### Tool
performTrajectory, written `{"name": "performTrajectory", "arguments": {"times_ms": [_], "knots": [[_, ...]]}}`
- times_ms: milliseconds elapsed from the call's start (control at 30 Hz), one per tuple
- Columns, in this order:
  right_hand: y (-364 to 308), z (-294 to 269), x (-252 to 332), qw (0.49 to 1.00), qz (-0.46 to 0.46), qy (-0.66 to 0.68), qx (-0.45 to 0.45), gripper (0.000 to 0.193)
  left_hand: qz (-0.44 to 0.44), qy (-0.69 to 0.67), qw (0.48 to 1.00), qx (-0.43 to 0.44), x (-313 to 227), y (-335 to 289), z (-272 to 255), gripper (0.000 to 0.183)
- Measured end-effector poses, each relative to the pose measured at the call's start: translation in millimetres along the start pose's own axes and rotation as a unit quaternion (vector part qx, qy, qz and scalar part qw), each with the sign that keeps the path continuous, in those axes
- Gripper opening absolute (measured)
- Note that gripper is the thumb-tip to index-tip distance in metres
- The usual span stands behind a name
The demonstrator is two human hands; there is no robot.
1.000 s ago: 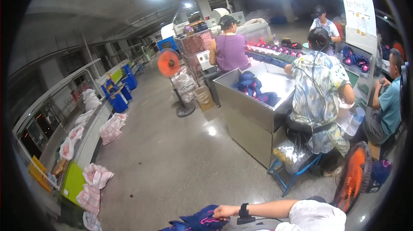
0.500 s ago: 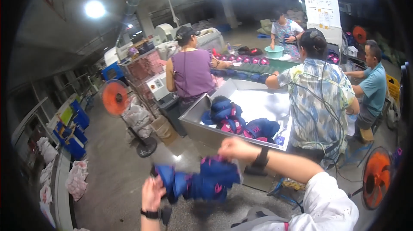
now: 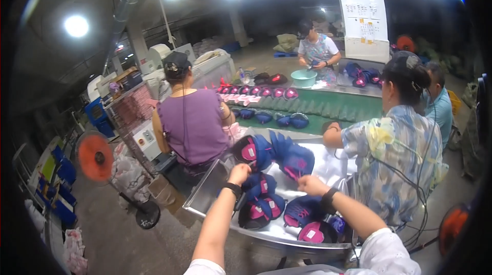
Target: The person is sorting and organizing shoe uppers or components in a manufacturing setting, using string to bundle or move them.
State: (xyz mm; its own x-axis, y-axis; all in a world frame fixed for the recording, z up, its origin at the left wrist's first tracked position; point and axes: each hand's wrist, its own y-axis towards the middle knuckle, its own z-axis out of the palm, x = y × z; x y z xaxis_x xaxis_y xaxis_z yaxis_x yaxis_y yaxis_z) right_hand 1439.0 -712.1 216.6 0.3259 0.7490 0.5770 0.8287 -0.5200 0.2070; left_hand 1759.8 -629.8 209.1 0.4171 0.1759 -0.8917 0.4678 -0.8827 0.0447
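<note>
A bunch of navy-blue shoe uppers (image 3: 281, 152) with pink parts hangs between my hands, above a metal bin. My left hand (image 3: 240, 174) is closed on the near left end of the bunch, beside an upper with a pink patch. At the right end, my right hand (image 3: 312, 186) pinches the pink edge of another upper. Under and in front of the held bunch, more blue and pink uppers (image 3: 262, 207) lie heaped in the shiny metal bin (image 3: 335, 165). Another upper with pink laces (image 3: 302, 212) rests near the bin's front edge.
Behind the bin runs a green conveyor (image 3: 338, 102) with rows of shoe parts. One person in purple (image 3: 195, 126) stands left; another in a patterned shirt (image 3: 394, 157) is close on the right. Orange fans (image 3: 96, 156) stand about. A person works by a teal basin (image 3: 304, 77).
Both hands have moved forward with the bunch of uppers, from over the floor in front of the bin to above the bin. The view has come closer to the bin.
</note>
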Motion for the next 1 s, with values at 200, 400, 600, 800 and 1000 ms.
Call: {"name": "performTrajectory", "arguments": {"times_ms": [200,400,600,800,1000], "knots": [[-24,43,-31,0.980,0.134,-0.131,0.063,0.021,0.023,0.208,0.977,0.035,-1,39,56,0.028],[-67,20,78,0.982,0.140,-0.114,0.051,0.026,0.308,0.349,0.881,0.086,-40,-11,75,0.078],[-170,-48,232,0.915,-0.072,0.359,0.172,0.027,0.513,0.189,0.659,0.517,-60,-173,116,0.040],[-414,-51,291,0.759,0.143,0.306,-0.557,0.034,0.524,-0.022,0.626,0.576,-150,-296,158,0.016],[-638,58,330,0.597,0.612,-0.266,-0.445,0.017,0.510,-0.120,0.404,0.750,-264,-485,217,0.023]]}}
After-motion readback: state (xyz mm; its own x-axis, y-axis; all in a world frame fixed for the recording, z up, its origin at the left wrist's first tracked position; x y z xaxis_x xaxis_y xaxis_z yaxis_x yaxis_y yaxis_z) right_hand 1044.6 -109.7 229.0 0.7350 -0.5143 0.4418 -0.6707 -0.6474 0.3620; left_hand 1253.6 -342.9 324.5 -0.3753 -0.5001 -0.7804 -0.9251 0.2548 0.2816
